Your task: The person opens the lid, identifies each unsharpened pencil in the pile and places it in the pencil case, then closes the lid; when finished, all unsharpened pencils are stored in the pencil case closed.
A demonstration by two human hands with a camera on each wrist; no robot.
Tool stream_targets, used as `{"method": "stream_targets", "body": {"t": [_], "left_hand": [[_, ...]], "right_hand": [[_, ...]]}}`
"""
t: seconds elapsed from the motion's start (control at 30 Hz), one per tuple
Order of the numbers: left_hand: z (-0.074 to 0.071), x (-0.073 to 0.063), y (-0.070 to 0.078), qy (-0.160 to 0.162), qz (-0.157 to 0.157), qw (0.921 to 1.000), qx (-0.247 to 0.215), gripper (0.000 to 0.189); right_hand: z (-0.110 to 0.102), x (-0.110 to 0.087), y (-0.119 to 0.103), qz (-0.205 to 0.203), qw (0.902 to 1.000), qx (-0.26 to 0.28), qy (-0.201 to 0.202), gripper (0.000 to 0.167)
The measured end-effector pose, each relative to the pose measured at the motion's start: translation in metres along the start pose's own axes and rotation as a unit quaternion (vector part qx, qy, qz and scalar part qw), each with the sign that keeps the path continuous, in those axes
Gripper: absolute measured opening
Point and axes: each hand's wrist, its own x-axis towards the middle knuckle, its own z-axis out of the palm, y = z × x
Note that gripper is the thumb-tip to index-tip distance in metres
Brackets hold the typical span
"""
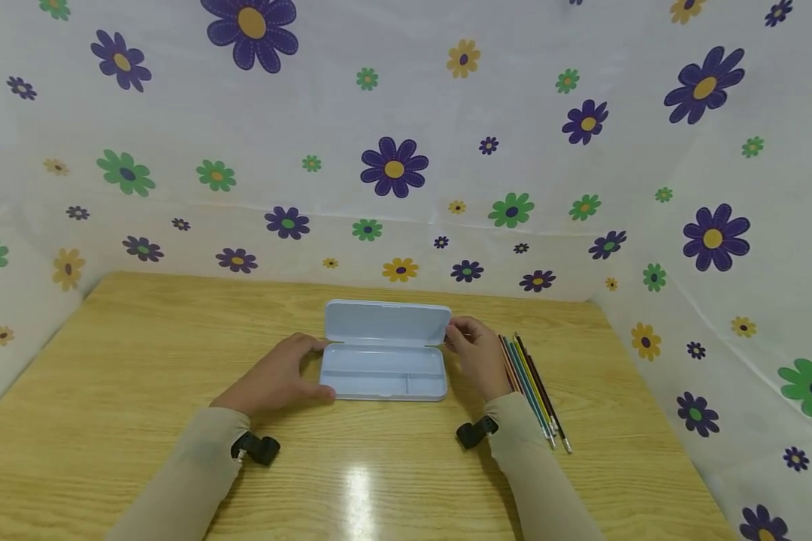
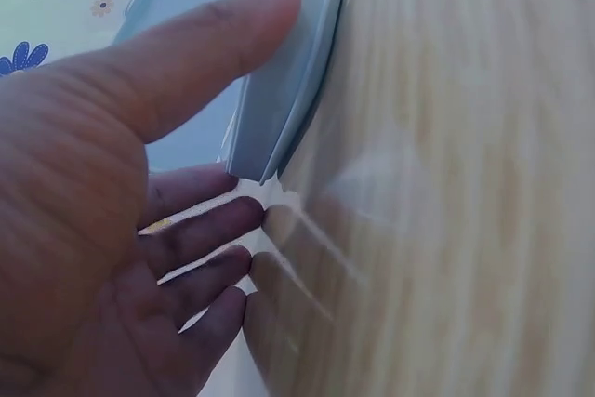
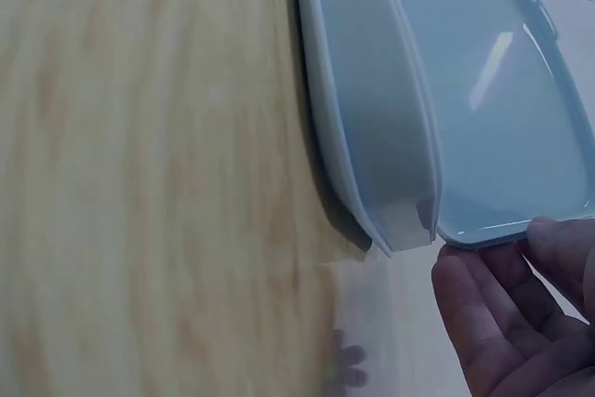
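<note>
A light blue plastic pencil case (image 1: 365, 361) lies open on the wooden table, its lid (image 1: 387, 323) raised at the back. Inside the base are a long compartment and smaller ones in front, with nothing in them. My left hand (image 1: 284, 376) is at the case's left end, thumb against the front corner and the other fingers spread loosely by the side. At the lid's right edge, my right hand (image 1: 477, 353) pinches the rim between thumb and fingers; the right wrist view shows the fingertips (image 3: 456, 271) under the lid's corner.
Several pencils (image 1: 531, 383) lie in a loose bundle right of the case, partly behind my right forearm. A white cloth (image 1: 433, 113) with purple, green and yellow flowers hangs behind the table (image 1: 392, 481) and at its sides.
</note>
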Motion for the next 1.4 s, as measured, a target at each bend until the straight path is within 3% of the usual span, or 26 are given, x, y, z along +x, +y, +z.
{"method": "stream_targets", "body": {"t": [0.27, 0.43, 0.73, 1.0, 1.23, 1.4], "left_hand": [[0.003, -0.002, -0.006, -0.005, 0.003, 0.9997, -0.022, 0.094], [0.002, -0.003, -0.003, -0.010, 0.014, 0.9993, -0.033, 0.094], [0.001, -0.005, 0.002, -0.010, -0.003, 0.9998, -0.016, 0.096], [0.001, -0.005, 0.002, -0.018, -0.011, 0.9997, -0.013, 0.109], [0.000, -0.004, 0.000, -0.016, 0.002, 0.9998, -0.014, 0.103], [0.000, -0.003, 0.000, -0.015, 0.002, 0.9998, -0.016, 0.103]], "right_hand": [[0.005, 0.002, 0.007, 0.035, 0.9993, 0.006, -0.009, 0.017], [0.005, 0.011, 0.009, 0.045, 0.9975, -0.047, -0.027, 0.019], [0.001, 0.025, 0.003, 0.067, 0.9796, -0.168, -0.089, 0.025], [0.004, 0.030, -0.001, 0.090, 0.9636, -0.231, -0.100, 0.026], [0.004, 0.031, -0.002, 0.097, 0.9582, -0.244, -0.112, 0.026], [-0.008, 0.018, -0.009, 0.073, 0.9563, -0.245, -0.141, 0.023]]}}
